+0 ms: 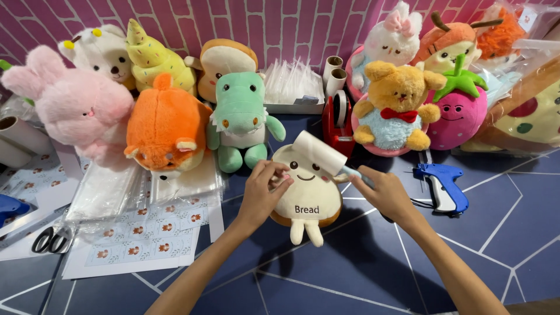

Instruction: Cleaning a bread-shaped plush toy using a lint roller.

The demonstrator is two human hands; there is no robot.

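A cream bread-shaped plush toy [308, 201] with a smiling face and small legs stands in the middle of the dark blue table. My left hand [263, 191] grips its left side, with the fingers curled over the edge. My right hand [386, 192] holds the handle of a white lint roller [319, 153], whose roll rests on the toy's upper right part.
Many plush toys line the back: a pink bunny [73, 105], an orange animal [165, 129], a green crocodile [240, 116] and a yellow bear [395, 105]. There are also a red tape dispenser [338, 122], a blue tagging gun [444, 185], sticker sheets [140, 236], scissors [51, 239] and clear bags [105, 192].
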